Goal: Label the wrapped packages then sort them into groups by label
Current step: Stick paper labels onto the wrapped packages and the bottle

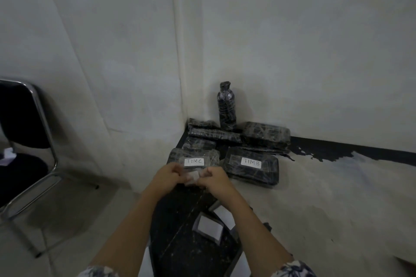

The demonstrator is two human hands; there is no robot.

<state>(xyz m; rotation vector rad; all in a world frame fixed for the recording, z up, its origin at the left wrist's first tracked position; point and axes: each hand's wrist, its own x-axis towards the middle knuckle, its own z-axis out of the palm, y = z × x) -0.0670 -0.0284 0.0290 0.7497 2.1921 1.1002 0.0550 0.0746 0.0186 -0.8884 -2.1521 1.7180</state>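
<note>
Hands pinching the next label (191,178) between them

Left hand (167,177) and right hand (213,179) are meeting close together, fingers curled, each gripping one side of the small pale label. They are hovering just in front of the package marked TIM C (194,157), with the TIM B package (252,167) lying beside it. The forearms are reaching straight forward, converging at the wrists. Blur is hiding whether a backing is peeling off. Judging from this, the label is best handled by its edges so that it is lying flat when pressed down. The unlabelled packages (213,136) and the wrapped bottle (227,108) are waiting in the corner, and blank labels (209,228) are lying nearer the person
</note>
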